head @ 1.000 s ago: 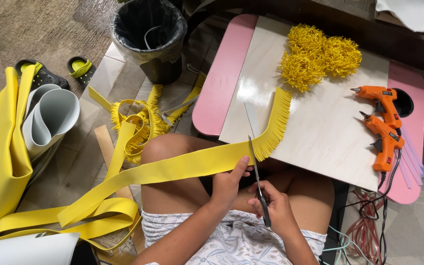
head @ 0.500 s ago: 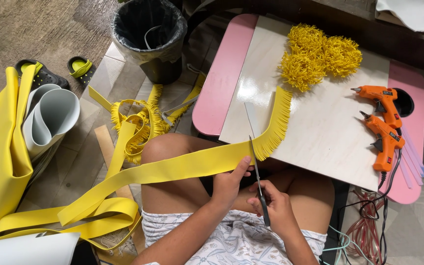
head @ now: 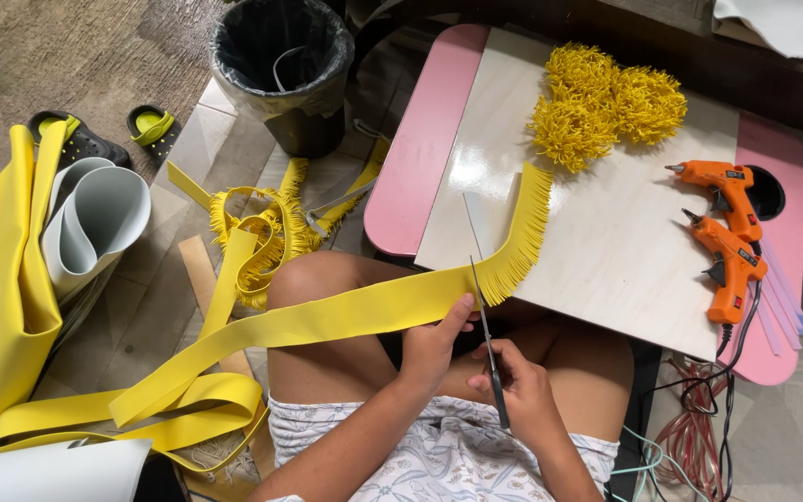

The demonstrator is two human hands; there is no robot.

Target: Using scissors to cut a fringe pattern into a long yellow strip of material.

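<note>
Here left hand (head: 434,342) pinches strip (head: 327,321) | right hand (head: 522,395) grips scissors (head: 485,321) | glue guns (head: 722,228) nearby

scissors (head: 487,344) handles hidden in right hand (head: 522,395).

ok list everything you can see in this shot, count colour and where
long yellow foam strip: one, yellow, across the lap, fringed end on the board
slim metal scissors: one pair, silver blades, at the strip's edge
fluffy yellow fringe pompoms: three or so, yellow, far end of the board
pale wooden board: one, cream, on the pink table
pink rounded table: one, pink, under the board
orange glue guns: two, orange, right side of the board
black lined bin: one, black, on the floor
rolled foam sheets: yellow and grey, floor at left
black and yellow sandals: two, floor
left hand: holds the strip
right hand: grips the scissors
</note>
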